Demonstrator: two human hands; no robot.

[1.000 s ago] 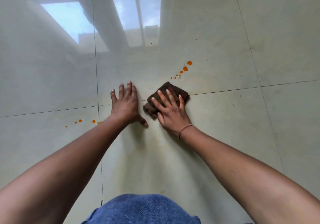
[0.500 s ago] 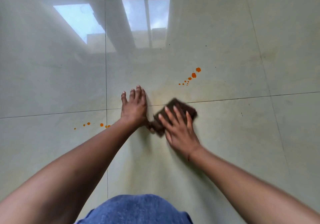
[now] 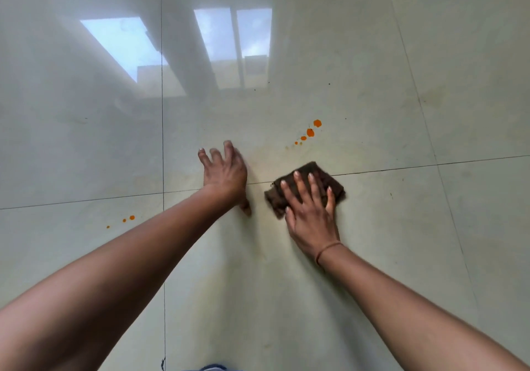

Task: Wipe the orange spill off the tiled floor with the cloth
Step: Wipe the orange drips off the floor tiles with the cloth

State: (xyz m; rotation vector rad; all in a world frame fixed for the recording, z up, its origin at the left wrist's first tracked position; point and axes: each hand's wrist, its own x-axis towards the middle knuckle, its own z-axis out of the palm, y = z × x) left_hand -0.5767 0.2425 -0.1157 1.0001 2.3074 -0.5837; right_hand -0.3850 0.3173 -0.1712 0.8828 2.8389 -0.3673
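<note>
Orange drops of the spill (image 3: 310, 132) run in a short slanted string on the floor (image 3: 372, 256), small specks at its near-left end and the biggest blots at its far-right end. From where I steer, that string lies straight ahead of the brown cloth (image 3: 327, 178), apart from it, across the grout line (image 3: 430, 164) that the cloth straddles. My right hand (image 3: 311, 218) lies flat on the cloth, fingers straight and spread, pressing it down, not clutching it. That hand is the nearer one, so I judge the next stroke is a forward push along the slant. The left hand (image 3: 226, 174) props on the tile beside it, fingers splayed, holding nothing. A second, smaller trail (image 3: 131, 217) sits well off to the left, beyond the left forearm.
</note>
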